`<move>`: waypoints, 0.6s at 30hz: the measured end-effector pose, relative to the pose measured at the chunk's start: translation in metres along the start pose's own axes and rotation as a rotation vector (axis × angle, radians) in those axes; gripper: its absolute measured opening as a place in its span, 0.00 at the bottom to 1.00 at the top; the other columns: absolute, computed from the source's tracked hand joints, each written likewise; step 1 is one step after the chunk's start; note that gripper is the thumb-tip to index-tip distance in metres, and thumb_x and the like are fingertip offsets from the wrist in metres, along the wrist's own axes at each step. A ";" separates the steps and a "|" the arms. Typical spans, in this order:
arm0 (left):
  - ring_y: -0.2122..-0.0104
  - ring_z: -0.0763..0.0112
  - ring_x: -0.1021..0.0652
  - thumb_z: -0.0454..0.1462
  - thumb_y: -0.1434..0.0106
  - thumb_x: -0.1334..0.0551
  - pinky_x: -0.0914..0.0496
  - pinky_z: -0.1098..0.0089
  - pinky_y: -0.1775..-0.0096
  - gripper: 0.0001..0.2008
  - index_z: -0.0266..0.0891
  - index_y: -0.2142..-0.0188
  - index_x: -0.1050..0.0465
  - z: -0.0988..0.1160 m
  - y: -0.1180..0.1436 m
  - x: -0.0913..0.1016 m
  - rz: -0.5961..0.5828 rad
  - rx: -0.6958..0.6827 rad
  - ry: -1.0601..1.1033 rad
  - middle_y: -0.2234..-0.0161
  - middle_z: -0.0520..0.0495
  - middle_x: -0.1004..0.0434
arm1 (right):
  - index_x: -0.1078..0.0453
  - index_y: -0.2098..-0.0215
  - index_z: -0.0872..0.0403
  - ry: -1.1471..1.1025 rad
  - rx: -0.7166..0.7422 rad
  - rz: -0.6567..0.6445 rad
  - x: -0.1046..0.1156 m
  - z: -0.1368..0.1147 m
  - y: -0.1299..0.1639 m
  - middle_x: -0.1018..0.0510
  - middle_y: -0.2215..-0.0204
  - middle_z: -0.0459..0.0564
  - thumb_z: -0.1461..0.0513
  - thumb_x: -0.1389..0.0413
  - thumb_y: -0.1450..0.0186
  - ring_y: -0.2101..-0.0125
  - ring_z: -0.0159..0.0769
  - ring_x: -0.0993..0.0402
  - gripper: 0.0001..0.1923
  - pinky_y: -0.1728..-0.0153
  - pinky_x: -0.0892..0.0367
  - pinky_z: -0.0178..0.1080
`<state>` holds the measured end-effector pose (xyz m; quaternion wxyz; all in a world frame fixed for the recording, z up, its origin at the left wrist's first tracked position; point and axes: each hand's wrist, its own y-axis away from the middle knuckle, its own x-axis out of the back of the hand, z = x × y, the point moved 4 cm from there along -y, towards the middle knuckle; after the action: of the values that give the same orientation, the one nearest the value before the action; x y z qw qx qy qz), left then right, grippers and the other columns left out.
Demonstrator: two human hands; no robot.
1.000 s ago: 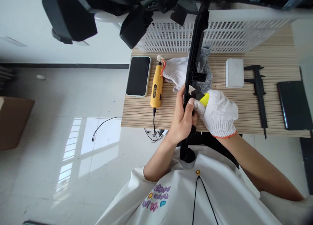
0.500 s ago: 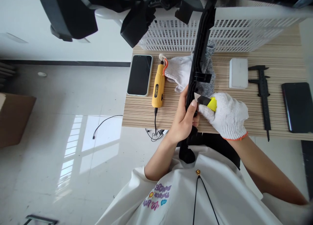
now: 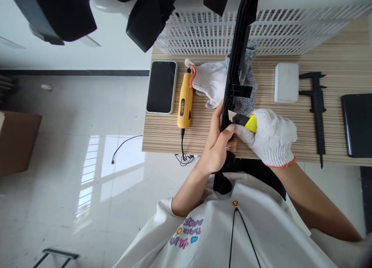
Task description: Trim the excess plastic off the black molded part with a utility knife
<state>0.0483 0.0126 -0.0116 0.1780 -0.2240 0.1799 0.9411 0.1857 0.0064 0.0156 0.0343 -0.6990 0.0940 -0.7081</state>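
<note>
My bare left hand (image 3: pixel 217 147) is wrapped round a long black plastic part (image 3: pixel 236 62), which runs from my lap up past the table to the basket. In a white knitted glove, my right hand (image 3: pixel 269 136) grips a yellow and black utility knife (image 3: pixel 250 123). The knife's blade tip meets the black part's edge, just above my left thumb. Whether the blade is cutting in, I cannot tell. Behind the part lie a white glove (image 3: pixel 210 82) and a grey speckled cloth or glove (image 3: pixel 249 82), both partly covered by it.
A yellow rotary tool (image 3: pixel 185 101) with a cord and a phone (image 3: pixel 162 87) lie at left. To the right are a white block (image 3: pixel 286 83), a black caliper (image 3: pixel 317 109) and a dark phone (image 3: pixel 359 124). A white plastic basket (image 3: pixel 200 35) with black parts stands at the back.
The view has shifted slightly, so the table objects sit a little differently in frame. Both hands keep their holds, and the knife stays at nearly the same spot on the black part.
</note>
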 end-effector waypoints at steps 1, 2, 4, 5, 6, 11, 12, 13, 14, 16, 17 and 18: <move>0.81 0.79 0.40 0.45 0.30 0.40 0.39 0.76 0.79 0.28 0.60 0.33 0.46 0.000 0.000 0.000 0.007 -0.008 0.002 0.74 0.56 0.42 | 0.27 0.63 0.57 -0.002 0.001 -0.002 0.000 0.000 0.000 0.25 0.76 0.53 0.38 0.64 0.32 0.78 0.35 0.33 0.37 0.74 0.57 0.39; 0.82 0.79 0.40 0.47 0.30 0.40 0.39 0.76 0.79 0.28 0.60 0.34 0.45 0.001 0.000 0.000 0.013 -0.017 0.003 0.74 0.56 0.41 | 0.27 0.63 0.57 -0.003 0.002 -0.002 0.000 0.000 0.000 0.25 0.76 0.53 0.38 0.65 0.32 0.78 0.36 0.33 0.38 0.74 0.57 0.39; 0.82 0.80 0.40 0.49 0.31 0.39 0.40 0.76 0.80 0.28 0.60 0.34 0.44 0.002 0.000 -0.001 0.020 -0.030 -0.007 0.73 0.55 0.40 | 0.27 0.62 0.57 -0.005 0.000 -0.007 -0.001 0.000 0.000 0.26 0.76 0.53 0.38 0.66 0.32 0.78 0.36 0.33 0.39 0.74 0.57 0.39; 0.82 0.80 0.40 0.50 0.31 0.39 0.40 0.76 0.80 0.28 0.60 0.34 0.44 0.003 -0.001 -0.002 0.022 -0.033 -0.019 0.73 0.55 0.39 | 0.27 0.62 0.57 -0.003 -0.004 -0.012 -0.001 0.000 -0.001 0.26 0.76 0.53 0.37 0.66 0.32 0.77 0.36 0.32 0.39 0.74 0.57 0.39; 0.82 0.81 0.40 0.50 0.31 0.39 0.40 0.76 0.80 0.28 0.60 0.35 0.44 0.003 -0.001 -0.003 0.024 -0.036 -0.036 0.73 0.54 0.39 | 0.27 0.62 0.57 0.000 -0.009 -0.020 -0.001 0.000 -0.001 0.26 0.76 0.53 0.37 0.66 0.32 0.77 0.37 0.32 0.38 0.74 0.56 0.39; 0.83 0.81 0.39 0.50 0.31 0.40 0.39 0.77 0.81 0.28 0.58 0.34 0.45 0.006 -0.002 -0.005 0.011 -0.065 -0.111 0.73 0.54 0.38 | 0.27 0.62 0.57 0.006 -0.018 -0.060 0.000 0.000 -0.002 0.26 0.75 0.53 0.37 0.65 0.32 0.76 0.39 0.31 0.38 0.75 0.55 0.39; 0.83 0.81 0.39 0.50 0.30 0.40 0.39 0.77 0.81 0.28 0.58 0.34 0.45 0.006 -0.002 -0.005 0.006 -0.071 -0.116 0.73 0.54 0.38 | 0.27 0.61 0.57 0.006 -0.013 -0.061 0.000 0.000 -0.002 0.26 0.75 0.53 0.37 0.65 0.32 0.76 0.39 0.31 0.38 0.75 0.55 0.39; 0.83 0.82 0.39 0.50 0.30 0.40 0.39 0.77 0.81 0.27 0.58 0.34 0.45 0.006 -0.002 -0.005 0.004 -0.077 -0.117 0.73 0.54 0.38 | 0.27 0.61 0.57 0.007 -0.010 -0.060 0.000 -0.001 -0.002 0.26 0.75 0.53 0.37 0.65 0.33 0.76 0.38 0.31 0.38 0.75 0.55 0.39; 0.83 0.82 0.39 0.49 0.30 0.40 0.39 0.77 0.81 0.27 0.58 0.34 0.44 0.007 -0.002 -0.004 0.006 -0.081 -0.118 0.72 0.54 0.38 | 0.27 0.61 0.57 0.009 -0.009 -0.060 0.000 -0.001 -0.003 0.26 0.75 0.53 0.37 0.65 0.33 0.76 0.38 0.31 0.38 0.75 0.55 0.39; 0.83 0.82 0.39 0.49 0.30 0.40 0.38 0.77 0.82 0.26 0.58 0.35 0.44 0.006 -0.002 -0.004 0.011 -0.083 -0.123 0.70 0.53 0.36 | 0.28 0.62 0.57 0.014 -0.015 -0.066 0.000 -0.001 -0.003 0.27 0.75 0.53 0.36 0.66 0.33 0.76 0.38 0.31 0.39 0.75 0.55 0.39; 0.83 0.82 0.38 0.49 0.30 0.40 0.38 0.77 0.82 0.26 0.58 0.35 0.43 0.006 -0.002 -0.004 0.013 -0.085 -0.127 0.69 0.52 0.35 | 0.28 0.62 0.57 0.014 -0.017 -0.068 0.000 -0.001 -0.004 0.27 0.76 0.53 0.36 0.66 0.33 0.76 0.38 0.31 0.39 0.75 0.55 0.39; 0.83 0.82 0.38 0.49 0.30 0.41 0.37 0.76 0.82 0.26 0.58 0.35 0.43 0.006 -0.002 -0.003 0.013 -0.087 -0.131 0.68 0.52 0.34 | 0.28 0.62 0.57 0.011 -0.018 -0.068 -0.001 -0.001 -0.004 0.26 0.75 0.53 0.36 0.66 0.33 0.76 0.38 0.31 0.39 0.75 0.55 0.39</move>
<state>0.0498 0.0160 -0.0053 0.1736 -0.1683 0.1283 0.9618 0.1849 0.0105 0.0157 0.0033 -0.6980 0.0764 -0.7120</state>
